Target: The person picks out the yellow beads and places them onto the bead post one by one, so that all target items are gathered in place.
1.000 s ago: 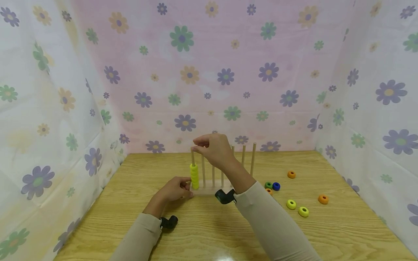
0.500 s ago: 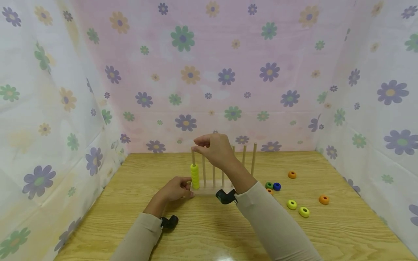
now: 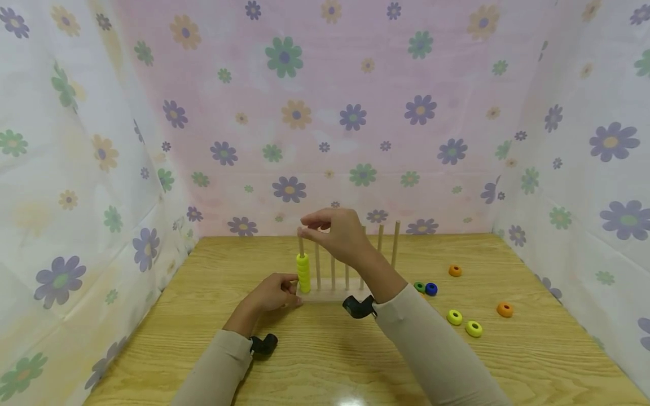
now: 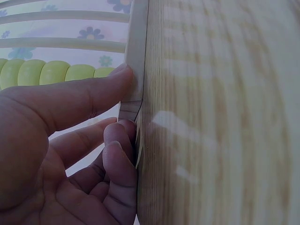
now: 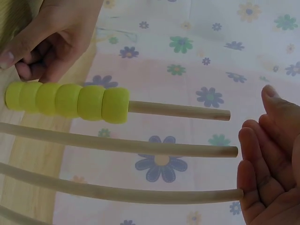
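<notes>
A wooden peg abacus stands on the table, its upright pegs in a row. Several yellow beads are stacked on the leftmost peg, whose upper part is bare. My left hand grips the left end of the base, thumb on the front face and curled fingers at the end, as the left wrist view shows. Beside the peg tops is my right hand, loosely curved, with nothing held in the right wrist view. In the head view its thumb tip overlaps the leftmost peg's top, and the hand hides parts of other pegs.
On the table right of the abacus lie loose beads: a green bead, a blue bead, two yellow ones and orange ones. My right sleeve partly covers one orange bead. Flowered cloth surrounds the table's back and sides.
My right wrist and forearm have shifted slightly to the right, covering more of one orange bead. My left hand stays at the base, and the yellow stack looks the same.
</notes>
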`<state>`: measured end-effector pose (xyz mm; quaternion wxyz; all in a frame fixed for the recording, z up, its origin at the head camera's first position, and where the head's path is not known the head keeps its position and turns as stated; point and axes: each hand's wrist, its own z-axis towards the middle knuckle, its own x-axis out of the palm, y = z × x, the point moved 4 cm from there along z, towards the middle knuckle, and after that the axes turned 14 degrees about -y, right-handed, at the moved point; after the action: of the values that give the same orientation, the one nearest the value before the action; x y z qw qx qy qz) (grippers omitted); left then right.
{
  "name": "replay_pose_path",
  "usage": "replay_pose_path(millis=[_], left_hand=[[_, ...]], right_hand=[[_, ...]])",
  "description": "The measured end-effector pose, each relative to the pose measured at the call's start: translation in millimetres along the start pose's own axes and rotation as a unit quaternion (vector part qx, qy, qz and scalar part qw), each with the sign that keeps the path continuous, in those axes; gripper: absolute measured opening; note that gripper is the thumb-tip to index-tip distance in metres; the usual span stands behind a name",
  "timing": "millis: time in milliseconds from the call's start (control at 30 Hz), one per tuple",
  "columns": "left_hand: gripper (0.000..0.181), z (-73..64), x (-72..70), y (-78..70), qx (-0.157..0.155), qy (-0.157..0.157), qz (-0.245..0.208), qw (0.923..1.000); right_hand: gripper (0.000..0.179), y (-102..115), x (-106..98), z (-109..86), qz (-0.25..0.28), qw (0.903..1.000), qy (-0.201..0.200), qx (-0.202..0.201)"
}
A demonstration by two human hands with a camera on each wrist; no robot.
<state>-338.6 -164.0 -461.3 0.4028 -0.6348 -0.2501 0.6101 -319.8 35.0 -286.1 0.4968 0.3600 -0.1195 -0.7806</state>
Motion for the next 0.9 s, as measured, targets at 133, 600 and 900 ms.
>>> replay_pose_path(millis=[133, 600, 900], left_hand=[[0.046, 0.8, 0.3, 2.0, 0.001, 0.001, 0.006, 1.0000], [0.054, 0.9, 0.3, 3.7, -0.003, 0.000, 0.005, 1.0000], [0.061, 0.4, 1.4, 4.6, -0.007, 0.002, -0.001, 1.0000]], right_hand=[[0.021, 2.7, -4.2, -3.6, 0.025, 0.9993, -0.011, -0.026], [0.024, 2.7, -16.5, -27.6, 0.074, 0.9971, 0.008, -0.013], [0.027, -8.1, -27.3, -44.7, 0.053, 0.9982, -0.004, -0.026]])
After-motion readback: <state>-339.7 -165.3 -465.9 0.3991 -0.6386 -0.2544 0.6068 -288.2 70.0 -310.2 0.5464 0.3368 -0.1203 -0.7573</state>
